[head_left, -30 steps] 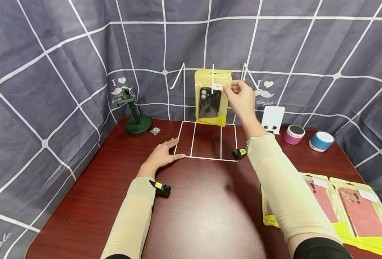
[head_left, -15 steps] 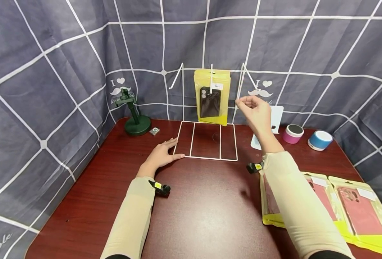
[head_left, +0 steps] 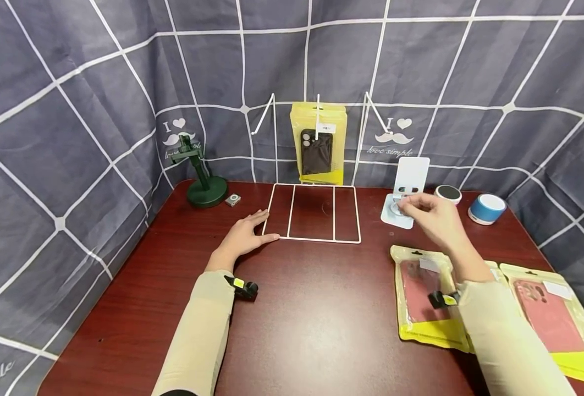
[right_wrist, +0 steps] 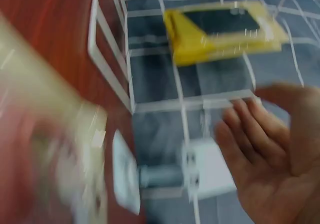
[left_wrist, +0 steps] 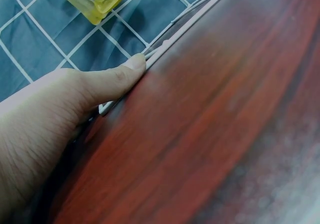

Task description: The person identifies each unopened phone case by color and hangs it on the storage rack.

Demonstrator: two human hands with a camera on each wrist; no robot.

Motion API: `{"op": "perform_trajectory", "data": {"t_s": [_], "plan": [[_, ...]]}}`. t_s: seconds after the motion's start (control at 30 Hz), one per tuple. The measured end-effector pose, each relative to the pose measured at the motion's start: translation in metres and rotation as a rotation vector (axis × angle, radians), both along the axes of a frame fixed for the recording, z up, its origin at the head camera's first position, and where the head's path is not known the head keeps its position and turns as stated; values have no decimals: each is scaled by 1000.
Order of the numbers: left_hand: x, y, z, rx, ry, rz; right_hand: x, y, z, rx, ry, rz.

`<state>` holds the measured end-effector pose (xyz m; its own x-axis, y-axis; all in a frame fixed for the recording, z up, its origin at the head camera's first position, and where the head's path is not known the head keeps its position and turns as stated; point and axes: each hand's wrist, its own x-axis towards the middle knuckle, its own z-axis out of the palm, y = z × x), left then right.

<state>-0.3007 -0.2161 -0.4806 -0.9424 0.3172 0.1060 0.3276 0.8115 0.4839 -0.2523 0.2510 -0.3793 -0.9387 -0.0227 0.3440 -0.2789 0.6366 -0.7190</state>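
My left hand (head_left: 244, 237) lies flat on the desk (head_left: 317, 308) at the wire rack (head_left: 313, 213) base's left corner. A packaged case (head_left: 317, 144) hangs on the rack at the back edge (middle hook). My right hand (head_left: 433, 215) hovers before the phone stand (head_left: 406, 190), behind the packets (head_left: 423, 297) near the right edge.

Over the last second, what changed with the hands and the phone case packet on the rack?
The right hand let go of the yellow packet and came back down to the right, now empty above the red case packets, in front of the white phone stand. The packet hangs on the wire rack hook. The left hand stayed flat against the rack's base corner.
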Motion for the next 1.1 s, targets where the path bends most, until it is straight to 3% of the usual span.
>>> {"op": "perform_trajectory", "data": {"t_s": [0.13,0.37,0.53,0.83,1.1], "plan": [[-1,2,4,18,12,5,17,37,-14,191,-103,138],[-3,5,4,19,-1,5,37,82,-44,361,-164,171],[0,2,3,22,-10,7,36,87,-65,349,-141,202],[1,-1,1,33,-9,7,34,83,-75,342,-86,214],[0,1,-2,17,-6,1,37,87,-79,245,-149,180]]}}
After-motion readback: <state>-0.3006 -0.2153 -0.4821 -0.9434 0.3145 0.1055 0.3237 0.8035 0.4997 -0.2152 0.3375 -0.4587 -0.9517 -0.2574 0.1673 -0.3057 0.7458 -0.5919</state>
